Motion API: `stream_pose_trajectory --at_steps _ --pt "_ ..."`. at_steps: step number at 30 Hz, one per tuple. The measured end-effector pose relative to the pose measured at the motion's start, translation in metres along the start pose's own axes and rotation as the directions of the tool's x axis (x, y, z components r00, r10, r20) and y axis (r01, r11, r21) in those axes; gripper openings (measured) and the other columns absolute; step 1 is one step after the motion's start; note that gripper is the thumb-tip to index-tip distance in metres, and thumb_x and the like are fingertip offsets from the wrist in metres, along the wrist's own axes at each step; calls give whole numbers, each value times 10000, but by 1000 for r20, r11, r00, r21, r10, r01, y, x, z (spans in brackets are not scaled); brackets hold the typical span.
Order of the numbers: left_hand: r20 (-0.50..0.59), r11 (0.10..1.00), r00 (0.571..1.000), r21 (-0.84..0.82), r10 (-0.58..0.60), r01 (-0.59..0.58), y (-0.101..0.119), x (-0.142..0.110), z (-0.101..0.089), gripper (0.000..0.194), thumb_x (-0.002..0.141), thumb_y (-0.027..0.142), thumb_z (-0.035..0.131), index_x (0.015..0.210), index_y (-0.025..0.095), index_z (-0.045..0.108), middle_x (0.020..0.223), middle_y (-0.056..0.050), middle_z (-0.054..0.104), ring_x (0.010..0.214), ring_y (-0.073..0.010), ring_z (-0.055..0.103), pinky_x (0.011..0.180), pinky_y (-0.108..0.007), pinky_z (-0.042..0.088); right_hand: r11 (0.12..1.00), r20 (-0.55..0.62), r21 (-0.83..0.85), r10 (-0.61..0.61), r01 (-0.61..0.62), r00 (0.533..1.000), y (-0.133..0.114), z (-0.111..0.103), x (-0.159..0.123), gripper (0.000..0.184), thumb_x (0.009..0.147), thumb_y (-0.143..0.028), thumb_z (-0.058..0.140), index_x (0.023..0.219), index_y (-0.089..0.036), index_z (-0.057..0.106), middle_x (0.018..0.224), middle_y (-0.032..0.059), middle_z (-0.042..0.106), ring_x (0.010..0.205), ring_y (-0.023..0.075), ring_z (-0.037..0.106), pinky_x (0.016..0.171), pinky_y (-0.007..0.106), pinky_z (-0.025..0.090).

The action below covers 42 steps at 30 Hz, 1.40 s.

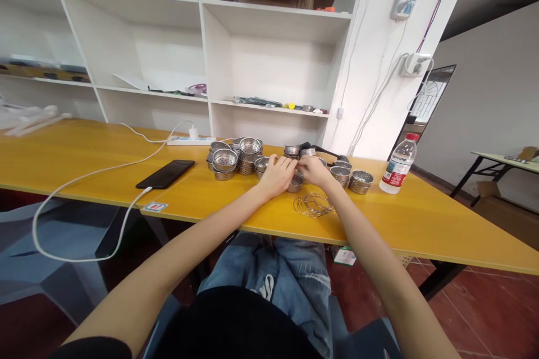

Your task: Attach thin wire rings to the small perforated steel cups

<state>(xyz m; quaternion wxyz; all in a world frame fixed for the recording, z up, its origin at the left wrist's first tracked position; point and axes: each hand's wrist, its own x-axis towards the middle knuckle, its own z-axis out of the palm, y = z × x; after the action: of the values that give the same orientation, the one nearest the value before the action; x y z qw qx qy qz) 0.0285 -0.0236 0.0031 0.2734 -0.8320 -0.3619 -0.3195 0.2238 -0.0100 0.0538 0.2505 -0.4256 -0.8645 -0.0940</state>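
Hands are coming together in front of you in the head view, above a yellow table (442,230). Your left hand (275,176) is reaching from the left and your right hand (314,170) from the right, with the fingers of both bent and their tips close together. The fingertips are partly hiding one another, so you cannot tell how far each grip is open or whether it is holding anything. A small perforated metal cup (296,184) is sitting just below them, on your side, roughly between the two hands and looking upright; whether either is touching it, you cannot tell. Thin wire rings (314,206) are lying flat in a loose tangle, nearer the table's front edge, beneath your right wrist and so closer to your right hand. Stacked metal cups (250,150) are standing to the left of your left hand, and more cups (361,182) are standing to the right of your right hand. Farther right, a water bottle (398,165) is standing upright.
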Motion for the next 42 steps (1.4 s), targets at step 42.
stream_pose_trajectory --at_steps 42 --pt "151 996 985 -26 -78 83 -5 14 -9 273 1077 116 461 1259 130 664 1095 -173 778 1127 -308 704 962 -438 423 932 -17 341 135 -121 991 -14 -10 -4 253 958 -99 628 850 -155 850 676 32 731 598 166 657 689 285 509"
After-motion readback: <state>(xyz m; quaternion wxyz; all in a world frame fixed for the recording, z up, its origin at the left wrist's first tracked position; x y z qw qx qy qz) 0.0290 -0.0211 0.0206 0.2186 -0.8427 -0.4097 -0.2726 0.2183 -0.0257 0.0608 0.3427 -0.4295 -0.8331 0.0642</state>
